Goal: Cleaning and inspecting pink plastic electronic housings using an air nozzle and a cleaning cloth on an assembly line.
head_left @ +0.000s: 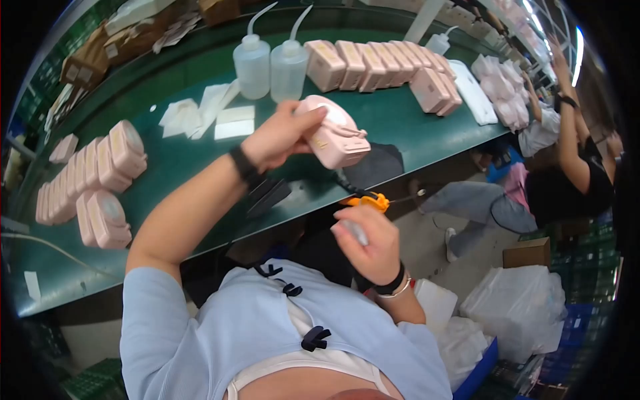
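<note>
My left hand (277, 137) grips a pink boxy device (338, 143) with a round white pad on its face and a strap-like loop at one end, held up over the green table. The thumb presses on its face. Lower and to the right, in front of the table edge, my right hand (377, 247) is closed around a small pale thing that I cannot make out. An orange piece (372, 201) on a dark cord lies just beyond the right hand. Below the held device, a dark grey mat (377, 165) rests at the table edge.
Rows of pink devices stand at the left (93, 163) and at the back (373, 63) of the green table (173, 160). Two squeeze bottles (252, 67) and white wipes (180, 119) lie beyond my left hand. Another person (560, 173) is at the right. A plastic-wrapped bundle (513, 303) lies below.
</note>
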`<state>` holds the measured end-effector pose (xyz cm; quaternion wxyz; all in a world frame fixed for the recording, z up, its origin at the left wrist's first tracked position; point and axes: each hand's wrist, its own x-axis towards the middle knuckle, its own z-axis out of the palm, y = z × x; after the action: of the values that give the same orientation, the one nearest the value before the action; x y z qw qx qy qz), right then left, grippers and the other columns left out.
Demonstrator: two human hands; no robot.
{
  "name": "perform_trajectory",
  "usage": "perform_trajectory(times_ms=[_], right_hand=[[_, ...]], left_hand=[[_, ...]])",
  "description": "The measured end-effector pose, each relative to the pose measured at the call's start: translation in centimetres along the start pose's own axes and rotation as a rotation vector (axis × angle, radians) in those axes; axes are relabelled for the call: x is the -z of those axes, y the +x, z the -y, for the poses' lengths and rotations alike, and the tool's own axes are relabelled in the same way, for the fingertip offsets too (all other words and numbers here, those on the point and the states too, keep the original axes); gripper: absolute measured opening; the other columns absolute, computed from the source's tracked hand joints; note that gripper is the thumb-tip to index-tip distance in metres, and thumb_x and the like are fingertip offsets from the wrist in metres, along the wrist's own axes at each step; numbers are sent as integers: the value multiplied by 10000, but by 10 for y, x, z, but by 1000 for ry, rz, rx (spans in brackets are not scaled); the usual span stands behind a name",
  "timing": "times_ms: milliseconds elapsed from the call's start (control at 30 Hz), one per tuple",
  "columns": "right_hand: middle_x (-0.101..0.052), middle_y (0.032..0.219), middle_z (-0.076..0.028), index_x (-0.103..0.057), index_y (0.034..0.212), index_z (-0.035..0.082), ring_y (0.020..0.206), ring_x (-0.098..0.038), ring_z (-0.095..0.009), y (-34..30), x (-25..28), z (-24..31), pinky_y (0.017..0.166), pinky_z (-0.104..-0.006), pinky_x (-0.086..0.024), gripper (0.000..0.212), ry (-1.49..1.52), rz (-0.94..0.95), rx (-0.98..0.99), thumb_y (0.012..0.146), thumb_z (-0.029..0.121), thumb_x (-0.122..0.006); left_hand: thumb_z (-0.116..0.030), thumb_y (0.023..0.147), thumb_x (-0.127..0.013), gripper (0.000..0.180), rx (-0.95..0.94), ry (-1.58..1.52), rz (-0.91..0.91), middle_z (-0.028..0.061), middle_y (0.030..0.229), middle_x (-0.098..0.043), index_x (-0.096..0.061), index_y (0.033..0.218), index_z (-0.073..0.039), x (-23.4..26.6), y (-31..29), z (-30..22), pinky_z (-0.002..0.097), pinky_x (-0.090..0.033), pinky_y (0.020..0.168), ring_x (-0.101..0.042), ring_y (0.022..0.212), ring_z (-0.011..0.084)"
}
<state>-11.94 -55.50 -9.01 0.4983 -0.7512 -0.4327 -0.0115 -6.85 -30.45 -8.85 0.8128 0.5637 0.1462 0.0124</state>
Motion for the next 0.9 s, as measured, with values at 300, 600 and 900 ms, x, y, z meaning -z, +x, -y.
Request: perform_trajectory(times_ms=[300, 600, 900], right_hand=[[-669, 857, -134, -676, 947, -2, 744, -655, -280, -60, 17, -35, 664, -336, -523, 133, 1, 97, -107, 828, 31, -723], [-684, 862, -129, -680, 940, -6, 759, -666, -260, -99, 40, -53, 684, -311, -516, 103, 18, -94, -414, 844, 27, -697], [-664, 772, -127, -676, 926, -10, 687, -641, -196, -105, 19, -103, 637, -288, -493, 96, 111, 32, -354, 859, 57, -694]], left_hand=[[-357, 900, -721, 740, -38, 468, 206, 193, 1136, -620, -321, 1328, 96, -130, 203, 0, 433, -619, 729, -706, 947, 276], [-336, 887, -726, 687, -217, 952, 98, 229, 1017, -671, -448, 1265, 165, -215, 281, 1, 350, -612, 557, -728, 725, 282], [-426, 918, -628, 459, -255, 1015, 502, 152, 660, -680, -650, 968, 30, -148, 137, -47, 352, -568, 523, -705, 587, 252]])
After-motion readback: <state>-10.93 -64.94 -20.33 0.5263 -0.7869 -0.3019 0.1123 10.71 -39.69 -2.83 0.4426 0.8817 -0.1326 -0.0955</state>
